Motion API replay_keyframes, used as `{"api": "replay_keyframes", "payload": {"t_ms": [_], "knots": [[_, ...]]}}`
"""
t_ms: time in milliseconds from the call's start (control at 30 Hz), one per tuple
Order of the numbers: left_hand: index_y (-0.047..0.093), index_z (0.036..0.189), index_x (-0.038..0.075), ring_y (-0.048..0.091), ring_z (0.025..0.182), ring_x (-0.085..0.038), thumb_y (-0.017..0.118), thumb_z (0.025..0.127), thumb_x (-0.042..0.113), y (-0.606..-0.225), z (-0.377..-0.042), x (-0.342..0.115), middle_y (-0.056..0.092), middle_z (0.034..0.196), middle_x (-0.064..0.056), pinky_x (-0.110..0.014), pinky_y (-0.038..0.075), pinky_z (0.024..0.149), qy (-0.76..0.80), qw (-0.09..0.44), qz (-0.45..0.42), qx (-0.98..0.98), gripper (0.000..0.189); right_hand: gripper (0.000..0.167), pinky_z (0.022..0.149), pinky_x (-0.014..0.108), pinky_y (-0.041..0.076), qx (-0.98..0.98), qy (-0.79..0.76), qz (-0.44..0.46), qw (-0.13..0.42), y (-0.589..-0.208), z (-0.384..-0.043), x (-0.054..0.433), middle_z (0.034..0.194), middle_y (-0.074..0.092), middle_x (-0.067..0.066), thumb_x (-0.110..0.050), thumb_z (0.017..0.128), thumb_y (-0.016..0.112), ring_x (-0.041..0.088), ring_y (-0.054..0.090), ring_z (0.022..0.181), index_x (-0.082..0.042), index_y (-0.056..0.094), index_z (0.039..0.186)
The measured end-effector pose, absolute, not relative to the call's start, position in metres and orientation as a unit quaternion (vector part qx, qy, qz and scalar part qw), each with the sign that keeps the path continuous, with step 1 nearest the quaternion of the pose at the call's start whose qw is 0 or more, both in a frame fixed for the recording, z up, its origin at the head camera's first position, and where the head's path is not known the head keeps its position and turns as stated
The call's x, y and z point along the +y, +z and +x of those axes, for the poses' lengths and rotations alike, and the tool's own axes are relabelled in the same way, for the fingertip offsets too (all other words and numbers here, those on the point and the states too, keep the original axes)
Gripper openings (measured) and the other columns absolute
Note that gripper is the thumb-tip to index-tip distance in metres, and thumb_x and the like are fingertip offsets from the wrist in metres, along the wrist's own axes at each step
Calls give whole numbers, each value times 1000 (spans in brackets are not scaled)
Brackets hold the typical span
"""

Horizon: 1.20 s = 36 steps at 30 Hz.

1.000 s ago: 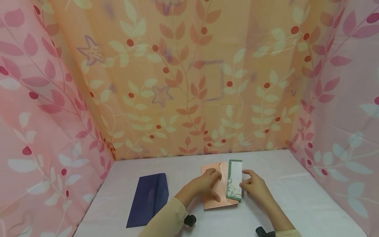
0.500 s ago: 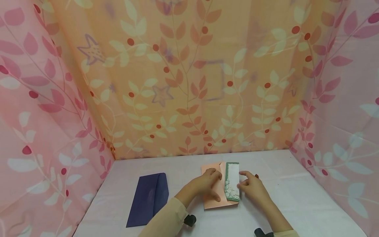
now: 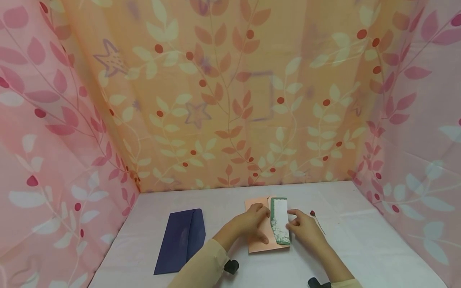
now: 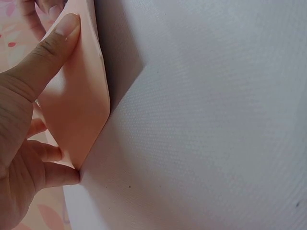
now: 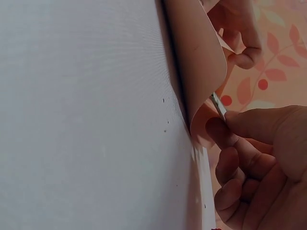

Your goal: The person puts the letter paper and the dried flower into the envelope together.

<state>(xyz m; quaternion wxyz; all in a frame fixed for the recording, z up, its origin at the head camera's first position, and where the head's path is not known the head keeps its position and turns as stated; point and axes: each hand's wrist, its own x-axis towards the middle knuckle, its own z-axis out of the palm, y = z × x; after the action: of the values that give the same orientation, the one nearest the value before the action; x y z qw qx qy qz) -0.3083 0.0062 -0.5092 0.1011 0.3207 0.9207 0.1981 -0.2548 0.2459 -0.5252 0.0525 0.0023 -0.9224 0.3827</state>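
A peach envelope [image 3: 268, 249] lies on the white table, its open side to the right. My left hand [image 3: 252, 224] holds it by the left part; in the left wrist view the thumb [image 4: 50, 52] presses its face and other fingers touch its edge. A white card with a green floral border [image 3: 281, 218] sits partly inside the envelope, its left edge behind the front panel. My right hand [image 3: 305, 228] pinches the card's right edge between thumb and forefinger. Only a thin strip of the card [image 5: 218, 104] shows in the right wrist view, beside the envelope's flap [image 5: 199, 57].
A navy blue envelope [image 3: 180, 242] lies to the left on the table. Just beyond my right hand is a thin stem with a small dark red head [image 3: 312, 213]. Patterned curtains [image 3: 223, 100] stand at the back and both sides.
My right hand has moved left with the card, sliding it further into the peach envelope. The red-headed stem has come out from behind the right hand. My left hand stays in place.
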Motion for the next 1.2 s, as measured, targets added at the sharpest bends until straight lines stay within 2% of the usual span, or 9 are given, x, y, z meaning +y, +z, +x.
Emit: {"api": "replay_keyframes", "payload": {"t_ms": [467,833,1200], "knots": [[46,133,35,42,141,-21,92,64,56,-509,-309,7,32,160,-3,-46,47,109,197,107,312,923,85,47,66,30,47,-921,388,9,41,-529,-254,237,79,66,-4,-12,88,78,12,57,70,-5,62,132],[46,136,34,42,141,-21,92,64,55,-509,-309,6,32,160,-4,-45,47,110,199,105,311,923,88,47,65,31,47,-927,373,6,38,-525,-252,233,80,66,-4,-13,89,77,12,57,71,-3,62,132],[47,129,37,44,138,-20,91,64,57,-511,-311,7,33,159,-2,-45,48,108,198,100,318,922,81,45,68,32,46,-928,368,20,44,-527,-252,233,76,63,-5,-12,88,77,12,55,70,-4,63,130]]}}
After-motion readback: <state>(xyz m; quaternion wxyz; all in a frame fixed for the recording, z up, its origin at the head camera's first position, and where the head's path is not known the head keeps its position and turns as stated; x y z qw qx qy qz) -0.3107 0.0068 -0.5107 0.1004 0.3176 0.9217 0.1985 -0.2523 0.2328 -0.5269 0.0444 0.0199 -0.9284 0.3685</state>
